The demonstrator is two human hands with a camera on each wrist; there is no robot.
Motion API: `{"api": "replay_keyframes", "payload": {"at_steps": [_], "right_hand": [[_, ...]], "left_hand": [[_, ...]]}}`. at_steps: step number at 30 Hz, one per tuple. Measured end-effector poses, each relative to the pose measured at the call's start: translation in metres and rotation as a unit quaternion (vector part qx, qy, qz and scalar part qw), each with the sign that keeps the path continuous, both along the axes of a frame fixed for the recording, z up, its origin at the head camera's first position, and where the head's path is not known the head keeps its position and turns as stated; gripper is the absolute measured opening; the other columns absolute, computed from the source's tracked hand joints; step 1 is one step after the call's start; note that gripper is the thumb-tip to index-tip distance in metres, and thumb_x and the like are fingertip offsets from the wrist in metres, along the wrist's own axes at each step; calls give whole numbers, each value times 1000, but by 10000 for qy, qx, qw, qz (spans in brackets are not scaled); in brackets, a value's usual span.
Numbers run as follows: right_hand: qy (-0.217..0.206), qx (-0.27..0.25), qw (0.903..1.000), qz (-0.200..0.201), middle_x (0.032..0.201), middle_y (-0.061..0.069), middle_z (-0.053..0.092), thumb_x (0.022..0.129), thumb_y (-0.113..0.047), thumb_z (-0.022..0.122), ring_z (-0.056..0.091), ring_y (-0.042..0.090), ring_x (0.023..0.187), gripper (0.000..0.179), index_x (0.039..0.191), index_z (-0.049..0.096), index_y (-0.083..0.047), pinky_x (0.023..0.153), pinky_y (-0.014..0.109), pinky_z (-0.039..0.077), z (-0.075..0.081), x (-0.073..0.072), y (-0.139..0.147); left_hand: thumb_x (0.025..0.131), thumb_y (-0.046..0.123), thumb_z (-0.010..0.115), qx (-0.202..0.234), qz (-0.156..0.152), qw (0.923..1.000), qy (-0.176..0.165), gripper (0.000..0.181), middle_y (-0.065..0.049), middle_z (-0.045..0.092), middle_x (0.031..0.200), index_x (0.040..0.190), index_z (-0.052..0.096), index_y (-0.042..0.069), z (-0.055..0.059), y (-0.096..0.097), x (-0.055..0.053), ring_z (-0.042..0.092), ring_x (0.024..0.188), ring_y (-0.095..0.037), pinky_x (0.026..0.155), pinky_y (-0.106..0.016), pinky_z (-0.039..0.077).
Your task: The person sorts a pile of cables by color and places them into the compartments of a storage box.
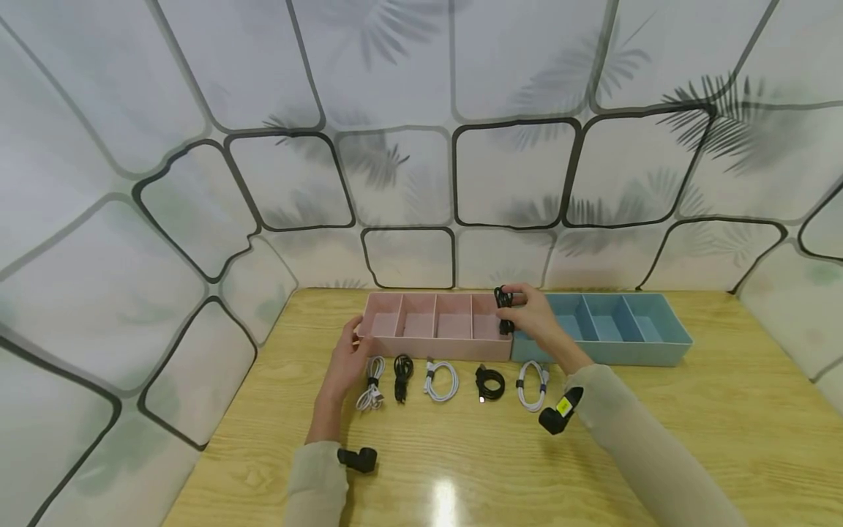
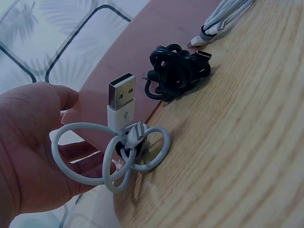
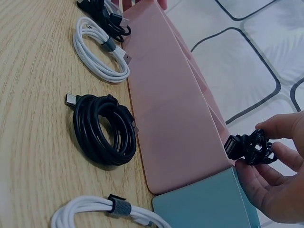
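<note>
My right hand (image 1: 535, 319) pinches a bundled black cable (image 1: 504, 301) between thumb and fingers, above the rightmost compartment of the pink divided box (image 1: 435, 348). Its USB plug (image 3: 233, 147) points toward the box in the right wrist view. At the pink box's left end, my left hand (image 1: 345, 362) grips the corner, thumb and fingers on different sides. A tied white cable (image 1: 372, 383) lies beside that hand, and its USB plug (image 2: 121, 99) shows in the left wrist view. The pink compartments in view hold nothing that I can see.
A blue divided box (image 1: 606, 354) adjoins the pink one on the right. Along the front lie a black cable (image 1: 402, 377), a white coil (image 1: 443, 382), a black coil (image 1: 490, 384) and a white cable (image 1: 532, 386). A patterned curtain (image 1: 408, 183) hangs behind.
</note>
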State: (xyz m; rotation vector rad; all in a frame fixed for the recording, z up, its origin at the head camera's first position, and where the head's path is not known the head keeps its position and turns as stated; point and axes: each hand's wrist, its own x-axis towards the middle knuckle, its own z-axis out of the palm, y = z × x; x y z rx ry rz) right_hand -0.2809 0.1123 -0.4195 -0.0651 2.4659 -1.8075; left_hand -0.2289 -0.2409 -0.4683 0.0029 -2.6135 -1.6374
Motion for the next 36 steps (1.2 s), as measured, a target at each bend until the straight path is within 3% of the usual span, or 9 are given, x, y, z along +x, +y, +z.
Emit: {"api": "replay_keyframes", "payload": {"at_steps": [6,13,18,28,36], "right_hand": [[-50,-95,9999,-61,121,26,51,93,-6,61,63,30,94,51,142,47,-1,67,31,58,0,0,2],[9,-15,10000,-77,127,30,52,97,-4,52,63,34,100,45,142,48,-1,66,31,57,0,1,3],[-36,55,9999,-83,129,29,52,97,-5,54,62,34,102,44,141,50,-2,66,33,57,2,1,3],[-4,259,9996,-119,131,28,54,95,-10,62,62,34,101,42,136,56,-4,79,50,56,2,0,3],[-4,435,9990,-86,130,26,57,94,-11,64,64,33,98,42,135,58,-6,80,53,55,3,-1,3]], "left_hand": [[107,22,46,-26,-7,10000,52,54,-27,49,133,155,27,10,-1,0,0,54,123,-43,94,-53,47],[106,24,47,42,-4,10000,52,54,-26,50,133,155,28,11,0,1,0,54,124,-42,94,-53,47],[107,23,47,87,16,10000,30,54,-27,50,134,156,27,11,1,2,0,53,125,-42,96,-54,47],[106,21,48,105,41,9999,28,53,-28,51,135,155,30,10,0,1,0,53,125,-44,96,-54,47],[106,24,49,144,41,9999,8,54,-28,51,136,155,30,11,-1,0,0,52,126,-44,97,-55,47]]}}
